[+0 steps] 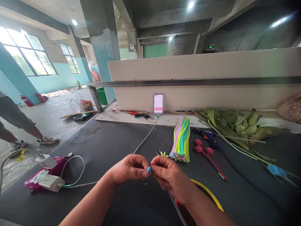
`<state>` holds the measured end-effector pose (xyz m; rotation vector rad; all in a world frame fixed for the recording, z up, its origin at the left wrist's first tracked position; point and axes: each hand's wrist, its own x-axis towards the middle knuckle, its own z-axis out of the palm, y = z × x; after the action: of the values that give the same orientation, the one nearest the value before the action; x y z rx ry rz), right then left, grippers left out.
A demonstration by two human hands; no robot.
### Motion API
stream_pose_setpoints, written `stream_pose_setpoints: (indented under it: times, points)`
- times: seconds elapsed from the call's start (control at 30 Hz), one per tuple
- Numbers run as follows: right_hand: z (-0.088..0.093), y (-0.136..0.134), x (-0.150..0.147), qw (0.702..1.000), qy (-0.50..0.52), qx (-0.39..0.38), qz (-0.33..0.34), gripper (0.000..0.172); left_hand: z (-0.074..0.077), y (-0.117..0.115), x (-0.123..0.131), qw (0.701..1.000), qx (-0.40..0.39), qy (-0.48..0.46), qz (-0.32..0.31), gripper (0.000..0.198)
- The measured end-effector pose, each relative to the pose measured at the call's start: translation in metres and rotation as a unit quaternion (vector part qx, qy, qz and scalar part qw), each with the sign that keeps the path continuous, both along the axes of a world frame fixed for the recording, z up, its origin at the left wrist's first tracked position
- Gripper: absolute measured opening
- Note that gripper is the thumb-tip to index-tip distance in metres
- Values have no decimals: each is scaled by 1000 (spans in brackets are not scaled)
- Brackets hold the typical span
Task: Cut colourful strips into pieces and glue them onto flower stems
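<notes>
My left hand (134, 169) is closed in a pinch on a small blue piece (148, 169), which shows at the fingertips. Right beside it, my right hand (168, 175) is also pinched, its fingertips almost touching the blue piece; anything between them is hidden. Short yellow-green ends (163, 154) poke out behind the right hand. Beyond it lies a bundle of thin coloured strips (182, 138) in yellow, green, teal and lilac. A pink-tipped artificial flower stem (215, 163) rests to the right. A yellow band or cord (209, 193) curves out from under my right forearm.
A phone (158, 103) leans against the board, its cable crossing the dark table. A blue glue gun (211, 137) and green leaves (244, 125) lie at right. Chargers (51, 183) sit on a magenta packet at left. A person's legs (21, 125) show beyond the table.
</notes>
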<state>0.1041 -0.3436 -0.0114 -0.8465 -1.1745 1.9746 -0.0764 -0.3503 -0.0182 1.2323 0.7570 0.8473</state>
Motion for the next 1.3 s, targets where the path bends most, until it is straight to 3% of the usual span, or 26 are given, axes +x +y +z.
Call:
stream_pose_setpoints:
  times: [0.3, 0.63, 0.87, 1.1, 1.3]
  points:
    - [1, -3, -2, 999, 34, -31, -5, 26, -2, 2, 2, 999, -14, -24, 33, 25]
    - [-13, -5, -9, 993, 41, 69, -86, 25, -8, 2, 15, 982, -75, -164, 56, 16]
    - [-15, -9, -13, 992, 26, 68, -98, 22, -12, 4, 18, 972, -74, -190, 114, 9]
    - [-14, -6, -12, 993, 15, 43, -105, 24, -11, 5, 20, 977, -36, -105, 180, 13]
    - [-16, -3, -12, 994, -7, 39, -101, 22, 3, 4, 14, 967, 69, 146, 198, 17]
